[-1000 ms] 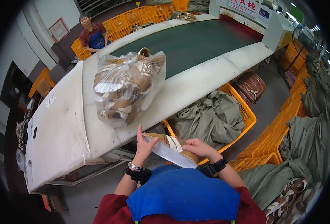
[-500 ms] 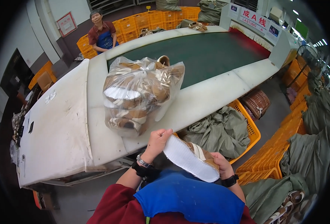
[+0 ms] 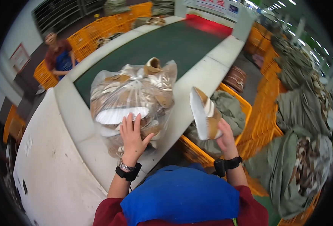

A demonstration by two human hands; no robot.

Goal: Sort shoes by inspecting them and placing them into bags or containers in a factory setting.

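Note:
My right hand [image 3: 225,136] is closed round the heel end of a brown and cream shoe upper [image 3: 212,121], its white underside turned left and its toe pointing up. On the near side of the table sits a knotted clear plastic bag [image 3: 136,81] packed with similar brown and cream shoe pieces. Against the bag's front lies my left hand [image 3: 133,135], fingers spread and touching the plastic. A white sole-shaped piece [image 3: 121,115] shows through the bag just above those fingers. What my right fingertips do behind the heel is hidden.
A green conveyor belt [image 3: 143,47] runs away between white ledges. At my right stand an orange crate [image 3: 245,107] with grey-green cloth [image 3: 230,113], stacked orange crates [image 3: 264,101] and sacks [image 3: 302,109]. A person [image 3: 61,56] in a blue apron stands far left.
My left hand has let go of the shoe upper and moved left onto the bag. My right hand has raised the upper and turned its toe upward. The view has swung right.

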